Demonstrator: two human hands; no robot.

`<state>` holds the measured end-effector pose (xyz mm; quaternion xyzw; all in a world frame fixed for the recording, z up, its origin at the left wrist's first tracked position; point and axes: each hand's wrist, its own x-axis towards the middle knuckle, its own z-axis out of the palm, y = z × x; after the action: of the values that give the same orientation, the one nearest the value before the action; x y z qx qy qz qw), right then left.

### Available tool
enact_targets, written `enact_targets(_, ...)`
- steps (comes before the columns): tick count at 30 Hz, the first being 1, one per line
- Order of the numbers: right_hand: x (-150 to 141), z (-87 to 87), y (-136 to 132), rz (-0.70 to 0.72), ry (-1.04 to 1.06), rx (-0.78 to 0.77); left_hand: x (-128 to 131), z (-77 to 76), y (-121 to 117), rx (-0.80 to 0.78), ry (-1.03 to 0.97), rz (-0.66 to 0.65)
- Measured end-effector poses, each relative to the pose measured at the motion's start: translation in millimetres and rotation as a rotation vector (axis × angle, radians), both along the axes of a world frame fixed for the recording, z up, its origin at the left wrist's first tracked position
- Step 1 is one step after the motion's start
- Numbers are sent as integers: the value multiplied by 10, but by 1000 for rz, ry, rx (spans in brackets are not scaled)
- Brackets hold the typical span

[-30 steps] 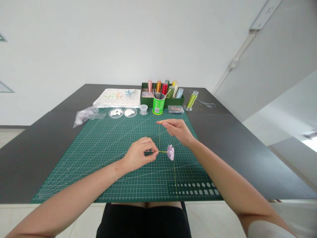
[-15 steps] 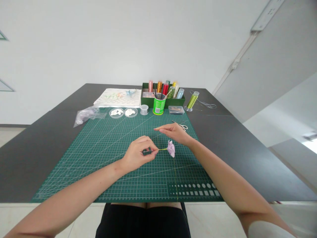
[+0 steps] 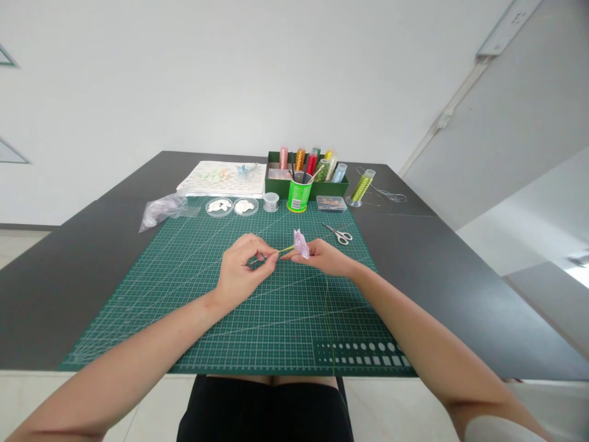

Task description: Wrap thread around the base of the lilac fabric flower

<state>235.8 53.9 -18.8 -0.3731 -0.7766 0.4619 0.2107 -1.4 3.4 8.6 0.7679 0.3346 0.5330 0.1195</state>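
Observation:
My left hand (image 3: 243,270) pinches the yellow-green wire stem of a small lilac paper flower (image 3: 301,243) above the green cutting mat (image 3: 193,294). My right hand (image 3: 324,258) is closed just under the flower head, fingertips at the stem, and seems to pinch a thin green wire (image 3: 327,307) that trails toward the mat's near edge. Both hands hover close together at the mat's centre.
Scissors (image 3: 339,234) lie on the mat just beyond my right hand. At the back stand a green cup of tools (image 3: 298,195), a green box of bead tubes (image 3: 309,172), a wire spool (image 3: 361,187), two small dishes (image 3: 232,206), a plastic bag (image 3: 162,209) and a printed sheet (image 3: 224,178).
Both hands rose and moved away from me with the flower. My right hand came back from its reach and closed in beside the flower head, uncovering the scissors.

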Motion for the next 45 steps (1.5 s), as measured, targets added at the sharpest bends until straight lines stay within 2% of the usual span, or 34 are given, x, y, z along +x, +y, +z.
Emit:
enact_targets(5, -48, -12, -40, 72, -2, -5, -6, -22, 35, -33, -70, 10)
enact_targets(15, -259, 74, -315, 191, -2, -36, 2, -74, 46, -242, -183, -14)
enact_targets(21, -311, 33, -362, 185, 32, -58, 50, -70, 51, -460, -277, -84)
enact_targets(26, -286, -45, -307, 117, 44, -46, 67, -89, 81, -651, -400, -234)
enact_targets(31, -264, -67, -233, -11, 109, -46, 65, -71, 85, -685, -408, -244)
enact_targets(36, -236, -68, -140, -185, 224, -112, 66, -55, 82, -693, -404, -233)
enact_targets(40, -179, -40, -105, -335, 35, 25, 61, -75, 90, -693, -406, -230)
enact_targets(43, -129, 1, -97, -329, -113, 124, 52, -77, 101, -693, -417, -234)
enact_targets(45, -82, 21, -76, -286, -133, 103, 43, -64, 112, -690, -427, -229)
